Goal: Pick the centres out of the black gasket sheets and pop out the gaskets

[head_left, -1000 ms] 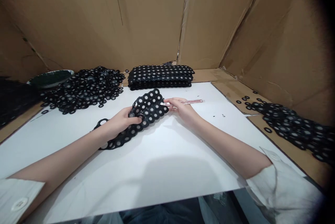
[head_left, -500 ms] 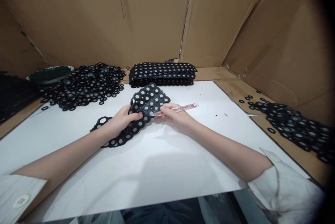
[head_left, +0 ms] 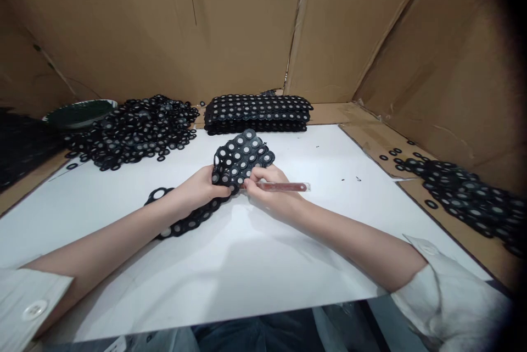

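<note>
A black sheet of joined rings (head_left: 241, 154) with pale round centres is held bent above the white table (head_left: 255, 275). My left hand (head_left: 205, 190) is closed on its left side, the thumb lying across the front. Part of the sheet trails down behind my left wrist towards the table. My right hand (head_left: 269, 190) pinches a slim reddish-brown tool (head_left: 288, 186) in a clear sleeve; its kind is not plain. The tool's tip meets the sheet's lower right edge, partly hidden by my fingers.
A heap of loose black rings (head_left: 135, 132) lies at the left, beside a round dish (head_left: 80, 115). Stacked ring sheets (head_left: 257, 113) stand at the back. More rings (head_left: 469, 195) spread over cardboard at the right. Cardboard walls (head_left: 247, 28) enclose the table.
The sheet and both hands have shifted slightly right. The tool in my right hand has turned from slanting upward to nearly level, its tip now at the sheet's lower edge.
</note>
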Tool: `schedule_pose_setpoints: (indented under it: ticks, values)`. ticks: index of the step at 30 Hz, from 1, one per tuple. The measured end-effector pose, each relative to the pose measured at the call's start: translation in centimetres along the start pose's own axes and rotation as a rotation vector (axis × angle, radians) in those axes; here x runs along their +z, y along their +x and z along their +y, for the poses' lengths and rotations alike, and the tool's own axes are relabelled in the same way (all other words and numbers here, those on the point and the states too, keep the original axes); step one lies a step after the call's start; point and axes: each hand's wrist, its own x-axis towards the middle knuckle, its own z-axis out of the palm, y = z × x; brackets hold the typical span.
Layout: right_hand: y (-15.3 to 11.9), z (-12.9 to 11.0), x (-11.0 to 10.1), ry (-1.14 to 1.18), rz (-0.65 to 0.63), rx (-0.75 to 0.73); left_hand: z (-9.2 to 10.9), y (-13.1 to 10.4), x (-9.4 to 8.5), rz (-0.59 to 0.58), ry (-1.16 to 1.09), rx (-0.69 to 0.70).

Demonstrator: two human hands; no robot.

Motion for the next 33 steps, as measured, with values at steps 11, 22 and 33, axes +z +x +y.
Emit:
schedule_pose_setpoints:
  ticks: [11, 22, 33]
  values:
    - [0.0, 0.3, 1.3, -0.111, 0.045, -0.057, 0.0, -0.9, 1.7, 0.222, 0.076, 0.019]
    - [1.2, 1.9, -0.8, 0.447, -0.062, 0.193, 0.6, -1.1, 0.2, 0.033, -0.185, -0.173]
    - [1.2, 2.0, -1.5, 0.393, -0.060, 0.144, 0.1, -0.8, -0.2, 0.088, -0.220, -0.209]
